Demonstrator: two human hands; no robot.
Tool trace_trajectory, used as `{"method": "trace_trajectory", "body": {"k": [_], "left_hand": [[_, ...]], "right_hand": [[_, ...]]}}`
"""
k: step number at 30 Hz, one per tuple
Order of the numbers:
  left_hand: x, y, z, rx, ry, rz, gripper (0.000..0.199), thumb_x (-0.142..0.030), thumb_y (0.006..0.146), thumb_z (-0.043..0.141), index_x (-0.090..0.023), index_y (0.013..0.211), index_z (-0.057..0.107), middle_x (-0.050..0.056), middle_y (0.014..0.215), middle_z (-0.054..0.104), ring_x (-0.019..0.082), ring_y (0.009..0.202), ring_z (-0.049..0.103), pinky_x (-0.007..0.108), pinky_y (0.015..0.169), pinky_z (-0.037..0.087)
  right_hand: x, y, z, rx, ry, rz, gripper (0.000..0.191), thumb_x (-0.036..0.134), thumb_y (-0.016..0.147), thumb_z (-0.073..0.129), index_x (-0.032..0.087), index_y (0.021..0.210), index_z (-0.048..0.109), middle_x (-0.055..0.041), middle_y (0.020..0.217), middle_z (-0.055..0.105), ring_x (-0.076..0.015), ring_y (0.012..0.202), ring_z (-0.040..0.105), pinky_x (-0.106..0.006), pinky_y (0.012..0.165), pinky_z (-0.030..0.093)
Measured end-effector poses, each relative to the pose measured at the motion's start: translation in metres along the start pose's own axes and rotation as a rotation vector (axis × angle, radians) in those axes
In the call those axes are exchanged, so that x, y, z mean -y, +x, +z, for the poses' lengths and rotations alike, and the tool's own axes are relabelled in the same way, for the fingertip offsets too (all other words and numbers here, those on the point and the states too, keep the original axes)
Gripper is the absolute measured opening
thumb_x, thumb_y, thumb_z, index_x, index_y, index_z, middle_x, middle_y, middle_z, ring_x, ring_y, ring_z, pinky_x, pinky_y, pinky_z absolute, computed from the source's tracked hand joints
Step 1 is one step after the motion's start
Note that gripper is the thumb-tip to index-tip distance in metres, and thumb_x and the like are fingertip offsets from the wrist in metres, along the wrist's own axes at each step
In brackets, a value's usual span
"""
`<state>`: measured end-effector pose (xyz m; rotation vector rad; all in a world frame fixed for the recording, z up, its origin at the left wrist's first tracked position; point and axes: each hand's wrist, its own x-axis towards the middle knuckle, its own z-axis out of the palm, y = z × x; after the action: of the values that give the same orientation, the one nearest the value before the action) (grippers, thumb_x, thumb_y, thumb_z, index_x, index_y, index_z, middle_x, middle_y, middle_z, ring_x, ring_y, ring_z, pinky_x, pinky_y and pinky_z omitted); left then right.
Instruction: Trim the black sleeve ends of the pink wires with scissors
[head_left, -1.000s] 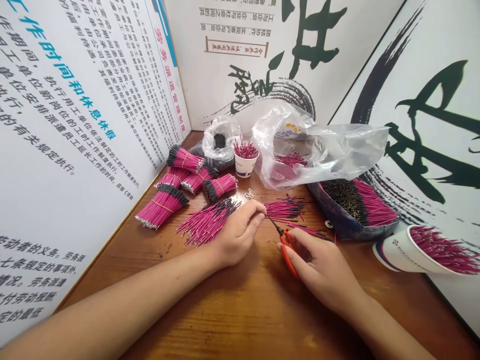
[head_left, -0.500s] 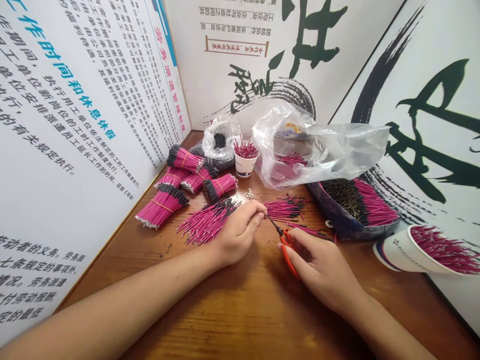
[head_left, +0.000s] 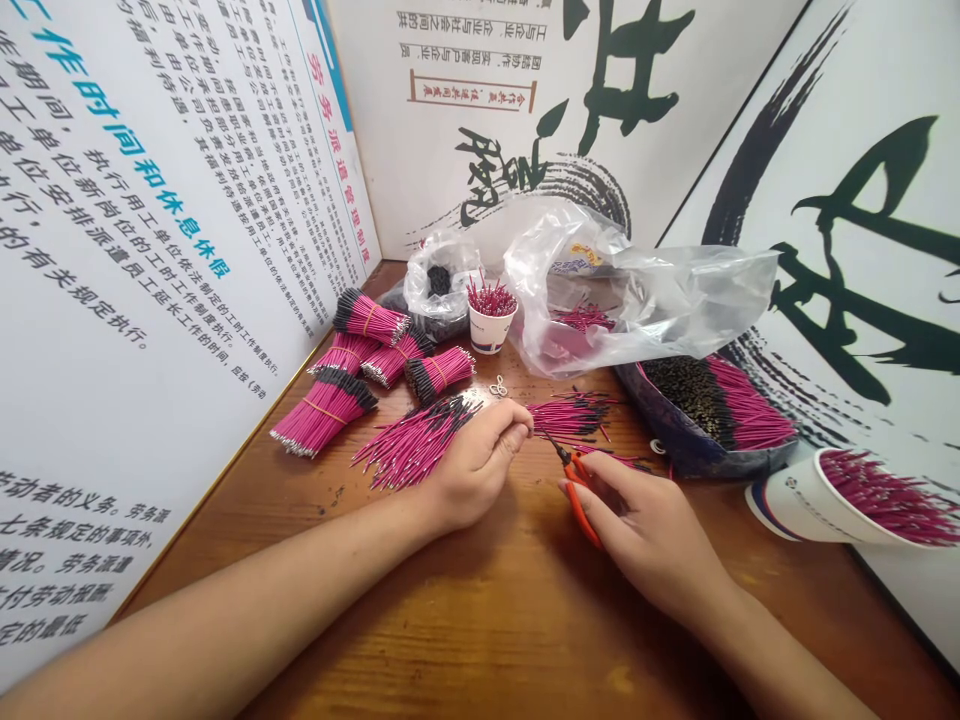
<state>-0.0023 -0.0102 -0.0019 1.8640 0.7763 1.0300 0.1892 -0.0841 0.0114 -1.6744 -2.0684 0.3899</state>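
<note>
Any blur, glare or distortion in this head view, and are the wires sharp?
Head view: wide-angle distortion curves the printed wall panels; a shadow lies beneath the right hand on the wooden tabletop; glare on the plastic bag; the pink wires and orange-handled scissors look sharp.

**Banded wire bundles and paper cups on a wooden worktop (head_left: 420, 620), between printed wall panels (head_left: 150, 200)**
Four rubber-banded magenta wire bundles (head_left: 324, 410) lie beside an upright paper cup (head_left: 493, 328) of wires, below a clear plastic bag (head_left: 637, 300). A dark tray (head_left: 675, 440) holds more wires, a second paper cup (head_left: 787, 500) lies tipped, and an ink-calligraphy panel (head_left: 847, 300) stands behind.
</note>
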Motion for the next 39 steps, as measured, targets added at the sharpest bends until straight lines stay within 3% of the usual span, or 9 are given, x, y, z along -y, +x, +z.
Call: {"method": "trace_trajectory", "body": {"k": [24,39], "left_hand": [[0.0055,-0.0019,0.0002,0.037,-0.047,-0.021,0.025,-0.031,0.1,0.036,-0.018,0.083,0.048,-0.001,0.073,0.045,0.013,0.068,0.042,0.027,0.067,0.037],[0.003,-0.0007,-0.0006,-0.023,0.054,0.062,0.02,-0.025,0.099,0.037,-0.019,0.085,0.05,0.004,0.086,0.056,0.017,0.085,0.05,0.031,0.083,0.041]], "right_hand": [[0.0028,-0.0008,0.0013,0.0,-0.014,-0.007,0.027,0.04,0.096,0.047,0.021,0.082,0.06,0.0022,0.059,0.059,-0.014,0.053,0.051,-0.025,0.052,0.035],[0.0029,-0.0013,0.0017,0.017,0.01,-0.001,0.024,0.039,0.095,0.047,0.021,0.082,0.058,0.0024,0.06,0.058,-0.0139,0.054,0.051,-0.025,0.053,0.034]]}}
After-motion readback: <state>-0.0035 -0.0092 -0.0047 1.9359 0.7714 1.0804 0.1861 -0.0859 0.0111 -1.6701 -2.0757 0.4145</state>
